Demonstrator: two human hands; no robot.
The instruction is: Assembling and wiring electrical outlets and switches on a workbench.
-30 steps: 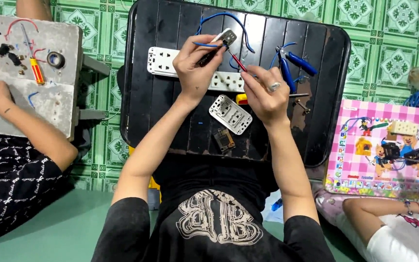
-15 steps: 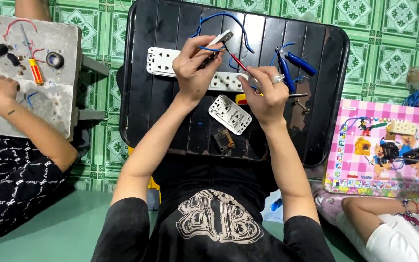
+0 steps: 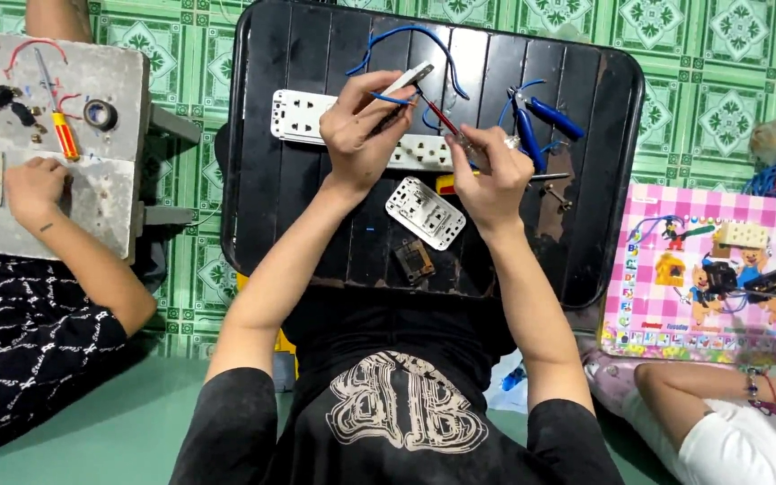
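The left hand (image 3: pixel 363 126) was closed around a small white switch (image 3: pixel 409 78); the right hand (image 3: pixel 489 175) gripped a red screwdriver (image 3: pixel 439 114), best kept square to the screw.

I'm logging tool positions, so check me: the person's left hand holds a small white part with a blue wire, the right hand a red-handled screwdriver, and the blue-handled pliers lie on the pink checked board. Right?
Not quite. The head view shows the blue-handled pliers lying on the black slatted tray, not the pink checked board. The rest holds: left hand holds the small white part with the blue wire, right hand the red-handled screwdriver.
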